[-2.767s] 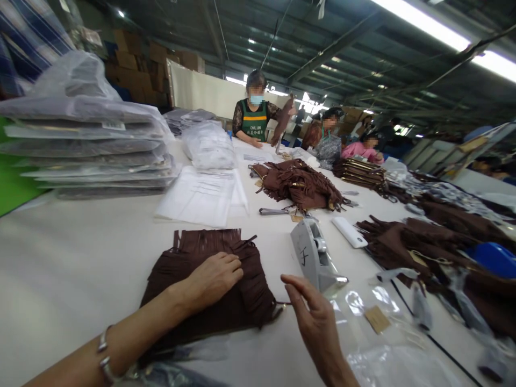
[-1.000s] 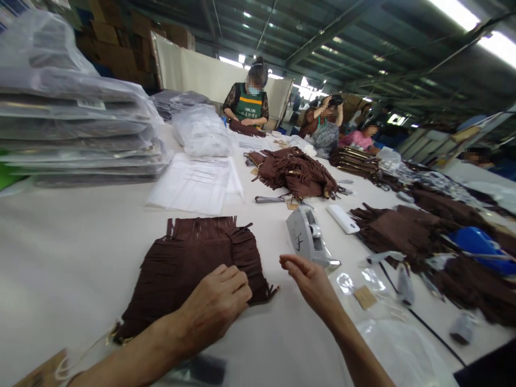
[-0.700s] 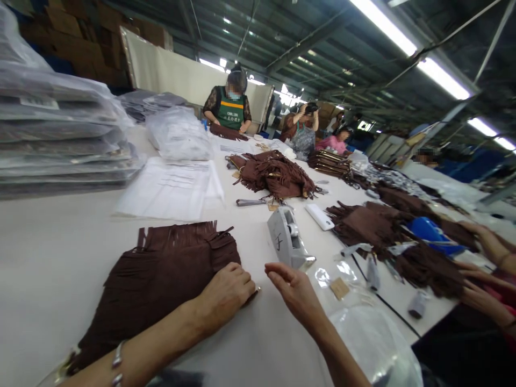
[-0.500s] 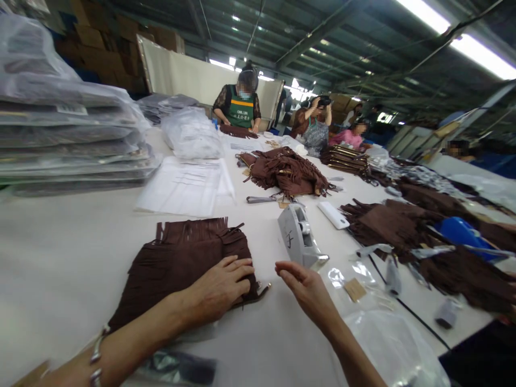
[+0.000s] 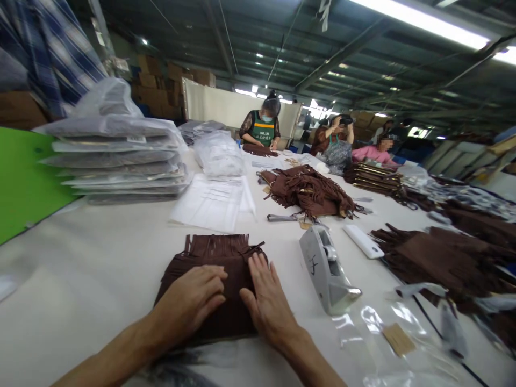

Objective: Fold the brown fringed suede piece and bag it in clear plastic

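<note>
A fringed brown item was laid flat on a pale worktop, with the left hand rested on its left part, the fingers loosely bent; whether any material was gripped beneath them could not be told. The item's right edge was partly covered by the right hand, whose fingers were stretched out flat and released. A grey tape dispenser was stood just to the right, fringed brown pieces were heaped beyond it, and another brown piece was handled by a co-worker in a green apron.
</note>
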Available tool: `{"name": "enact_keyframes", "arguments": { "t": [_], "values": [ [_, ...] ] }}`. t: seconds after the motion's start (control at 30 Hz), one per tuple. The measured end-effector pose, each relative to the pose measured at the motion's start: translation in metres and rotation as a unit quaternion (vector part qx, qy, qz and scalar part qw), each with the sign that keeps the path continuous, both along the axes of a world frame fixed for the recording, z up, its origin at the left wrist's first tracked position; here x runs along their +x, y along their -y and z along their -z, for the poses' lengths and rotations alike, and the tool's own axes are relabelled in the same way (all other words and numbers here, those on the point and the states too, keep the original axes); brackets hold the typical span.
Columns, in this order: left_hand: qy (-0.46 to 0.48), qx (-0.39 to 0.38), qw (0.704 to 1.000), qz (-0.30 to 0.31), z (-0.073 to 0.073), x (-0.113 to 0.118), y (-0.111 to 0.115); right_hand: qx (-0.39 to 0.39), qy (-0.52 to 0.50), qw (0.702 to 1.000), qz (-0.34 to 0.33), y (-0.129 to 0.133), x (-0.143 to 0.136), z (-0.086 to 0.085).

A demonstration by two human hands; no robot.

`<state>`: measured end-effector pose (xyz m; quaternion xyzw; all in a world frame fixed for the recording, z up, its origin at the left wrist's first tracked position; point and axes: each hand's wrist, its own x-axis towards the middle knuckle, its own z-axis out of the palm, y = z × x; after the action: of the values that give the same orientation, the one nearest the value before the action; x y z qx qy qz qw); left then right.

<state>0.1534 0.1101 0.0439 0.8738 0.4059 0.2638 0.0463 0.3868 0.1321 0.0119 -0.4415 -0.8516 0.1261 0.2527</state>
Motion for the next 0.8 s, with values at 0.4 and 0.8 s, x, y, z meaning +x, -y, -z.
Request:
{"name": "enact_keyframes", "arguments": {
  "t": [0.4,0.8],
  "values": [
    [-0.112,-0.137,0.967,-0.185,-0.015,0.006,-0.061,-0.048,-0.015,0.997,0.057,-0.024,-0.006,-0.010],
    [-0.120,-0.250,0.938,-0.210,0.004,0.051,-0.122,-0.035,0.097,0.992,0.069,-0.007,-0.030,0.037]
  ]
}}
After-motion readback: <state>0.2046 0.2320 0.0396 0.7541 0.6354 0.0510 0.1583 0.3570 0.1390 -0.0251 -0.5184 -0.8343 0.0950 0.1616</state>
